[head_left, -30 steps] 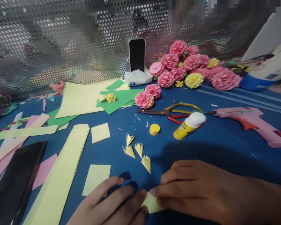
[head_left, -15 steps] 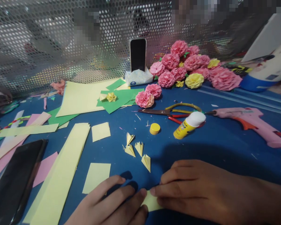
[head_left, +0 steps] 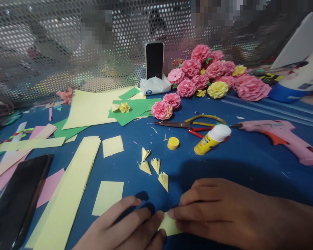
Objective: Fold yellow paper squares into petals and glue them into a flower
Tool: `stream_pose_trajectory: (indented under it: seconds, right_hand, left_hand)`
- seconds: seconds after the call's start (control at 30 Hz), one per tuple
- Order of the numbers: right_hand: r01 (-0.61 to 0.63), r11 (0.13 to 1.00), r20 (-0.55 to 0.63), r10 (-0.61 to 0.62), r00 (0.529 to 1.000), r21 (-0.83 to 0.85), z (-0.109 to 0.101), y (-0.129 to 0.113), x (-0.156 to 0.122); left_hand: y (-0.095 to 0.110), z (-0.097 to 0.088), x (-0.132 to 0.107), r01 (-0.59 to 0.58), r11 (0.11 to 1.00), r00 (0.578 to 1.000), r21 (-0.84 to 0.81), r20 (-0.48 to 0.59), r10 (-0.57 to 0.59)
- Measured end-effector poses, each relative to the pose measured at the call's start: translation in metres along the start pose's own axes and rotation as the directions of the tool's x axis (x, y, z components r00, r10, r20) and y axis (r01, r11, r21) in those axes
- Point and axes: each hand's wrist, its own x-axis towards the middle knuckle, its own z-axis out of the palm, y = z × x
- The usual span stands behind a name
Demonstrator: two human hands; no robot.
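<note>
At six o'clock, the left hand point(head_left: 127, 224) and right hand point(head_left: 211, 210) both touch a small yellow paper point(head_left: 169, 225); whether either pinches it, I cannot tell. Pressing it well likely calls for matched edges and firm, even pressure outward.

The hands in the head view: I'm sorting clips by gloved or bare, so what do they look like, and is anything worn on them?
The left hand and right hand are both bare, with no gloves or rings visible. No sleeve, watch or bracelet shows on the right forearm; the left wrist is out of frame.
</note>
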Motion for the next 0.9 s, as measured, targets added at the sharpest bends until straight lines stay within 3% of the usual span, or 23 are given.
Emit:
stream_pose_trajectory:
  seconds: [0.23,0.43,0.67,0.77,0.9]
  right_hand:
    - [-0.050,0.998,-0.109,0.047,0.993,-0.023,0.008,-0.004,-0.005]
    - [-0.074,0.966,-0.009,0.074,0.997,-0.249,0.014,-0.012,0.004]
    - [-0.152,0.947,-0.182,0.102,0.978,-0.283,0.013,-0.018,0.002]
    - [-0.157,0.957,-0.205,0.107,0.973,-0.243,0.004,-0.021,0.001]
    - [-0.144,0.964,-0.170,0.107,0.980,-0.222,-0.003,-0.023,-0.002]
  left_hand:
    - [-0.002,-0.006,0.011,-0.008,1.000,1.000,-0.025,-0.017,0.007]
    - [0.002,-0.005,0.018,0.147,0.985,0.978,-0.091,-0.135,-0.158]
    - [0.003,0.000,0.013,0.150,0.980,0.973,-0.133,-0.157,-0.170]
    - [-0.001,0.002,0.006,0.089,0.982,0.981,-0.167,-0.153,-0.115]
    - [-0.010,-0.006,0.002,-0.021,0.979,1.000,-0.202,-0.020,0.018]
